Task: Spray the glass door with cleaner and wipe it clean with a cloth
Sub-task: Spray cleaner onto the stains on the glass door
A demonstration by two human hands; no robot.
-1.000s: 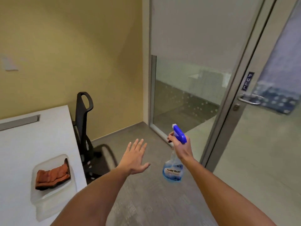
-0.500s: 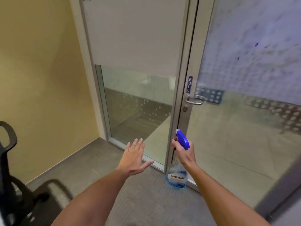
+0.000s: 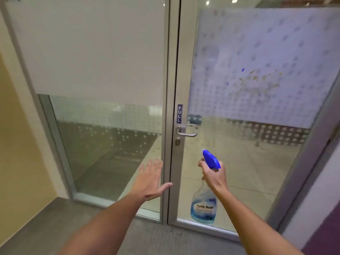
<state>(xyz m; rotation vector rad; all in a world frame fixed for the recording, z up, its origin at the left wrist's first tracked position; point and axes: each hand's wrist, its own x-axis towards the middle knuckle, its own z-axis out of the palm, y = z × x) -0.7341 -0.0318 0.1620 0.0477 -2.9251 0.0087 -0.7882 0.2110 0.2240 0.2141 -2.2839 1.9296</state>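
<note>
Facing one glass door (image 3: 239, 144): two hands, one spray bottle (image 3: 204, 205).

Spray bottle (image 3: 203, 205): 1; hands: 2, left hand (image 3: 149, 181), right hand (image 3: 214, 176); glass door (image 3: 239, 153): 1; door handle (image 3: 186, 130): 1; PULL sign (image 3: 179, 113): 1; purple marks on glass: seemingly 2

Yellow wall (image 3: 16, 126), fixed glass panel (image 3: 110, 144), grey floor (image 3: 55, 227).
</note>
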